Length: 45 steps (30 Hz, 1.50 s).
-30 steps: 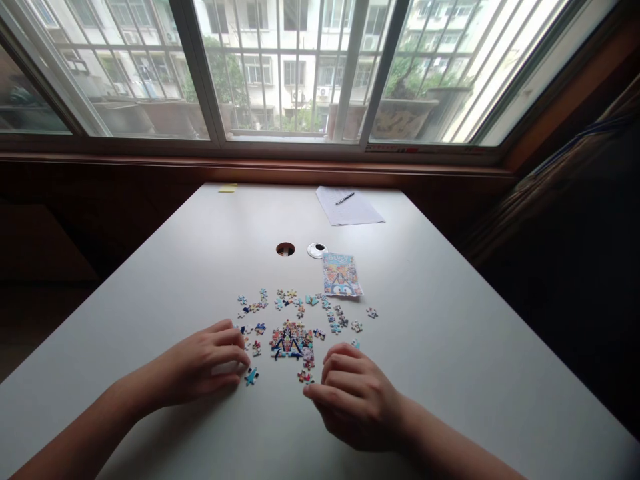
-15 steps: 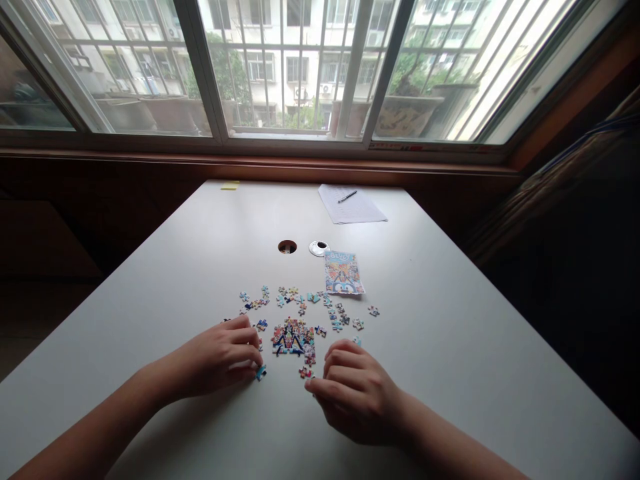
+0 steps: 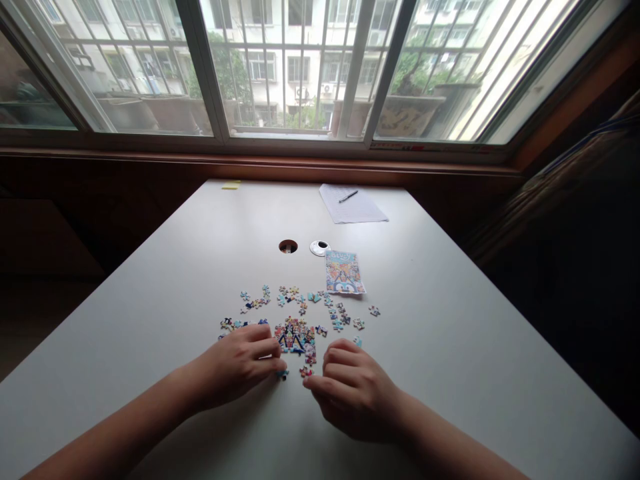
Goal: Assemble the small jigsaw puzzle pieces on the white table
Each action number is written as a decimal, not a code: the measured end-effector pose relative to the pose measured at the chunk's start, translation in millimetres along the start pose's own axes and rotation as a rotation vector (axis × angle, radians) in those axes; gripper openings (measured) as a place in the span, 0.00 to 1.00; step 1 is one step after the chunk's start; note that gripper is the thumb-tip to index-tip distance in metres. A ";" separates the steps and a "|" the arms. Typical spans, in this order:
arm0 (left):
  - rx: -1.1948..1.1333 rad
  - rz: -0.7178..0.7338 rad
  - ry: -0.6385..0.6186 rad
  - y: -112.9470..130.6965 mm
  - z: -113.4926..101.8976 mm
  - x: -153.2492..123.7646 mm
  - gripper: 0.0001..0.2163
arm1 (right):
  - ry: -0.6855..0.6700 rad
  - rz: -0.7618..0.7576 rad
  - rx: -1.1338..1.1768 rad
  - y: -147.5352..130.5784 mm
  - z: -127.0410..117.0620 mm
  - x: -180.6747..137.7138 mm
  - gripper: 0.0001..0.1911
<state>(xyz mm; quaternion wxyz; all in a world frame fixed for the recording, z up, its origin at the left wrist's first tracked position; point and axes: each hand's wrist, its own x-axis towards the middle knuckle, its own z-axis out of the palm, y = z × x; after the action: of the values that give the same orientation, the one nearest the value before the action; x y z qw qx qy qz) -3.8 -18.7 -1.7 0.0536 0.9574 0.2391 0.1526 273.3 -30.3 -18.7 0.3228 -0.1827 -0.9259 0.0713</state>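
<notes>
**A:** From the head view, can any writing be read?

**B:** No. The picture card (image 3: 344,272) has pale lettering across its top edge, but it is too small to read. The sheet of paper (image 3: 361,210) under the pen (image 3: 346,197) shows nothing legible.

**A:** Where is the blue piece?

**B:** The blue piece (image 3: 283,374) lies flat on the worktop (image 3: 450,333), just below the joined patch (image 3: 295,335). It is too small to tell which way it points.

**A:** And the hands?

**B:** The left hand (image 3: 240,367) is narrow, with its fingers drawn together and their tips on the blue piece. The right hand (image 3: 355,393) is curled knuckles-up just beside it. Its fingertips are tucked under, so I cannot tell whether it holds anything.

**A:** How does the card lie?

**B:** Its long axis runs away from the person, with the top toward the window. The loose pieces (image 3: 300,297) are scattered between the card and the hands.
</notes>
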 end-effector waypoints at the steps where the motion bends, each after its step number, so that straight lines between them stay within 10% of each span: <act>1: 0.015 -0.006 0.026 -0.8 1.1 -0.1 0.09 | -0.011 0.018 -0.012 0.3 0.7 -0.2 0.09; 28: -0.020 -0.054 0.200 -9.2 22.3 -4.6 0.02 | -0.251 0.030 -0.121 -2.6 8.5 4.6 0.14; 45: -0.046 0.067 0.085 -13.7 19.0 -12.6 0.13 | -0.264 0.078 -0.158 3.2 5.4 -0.5 0.15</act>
<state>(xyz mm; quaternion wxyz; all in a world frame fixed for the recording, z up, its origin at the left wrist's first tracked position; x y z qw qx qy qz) -14.4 -13.2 -25.5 0.0601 0.9561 0.2052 0.2004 271.2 -27.6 -24.0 0.1798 -0.2323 -0.9553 0.0343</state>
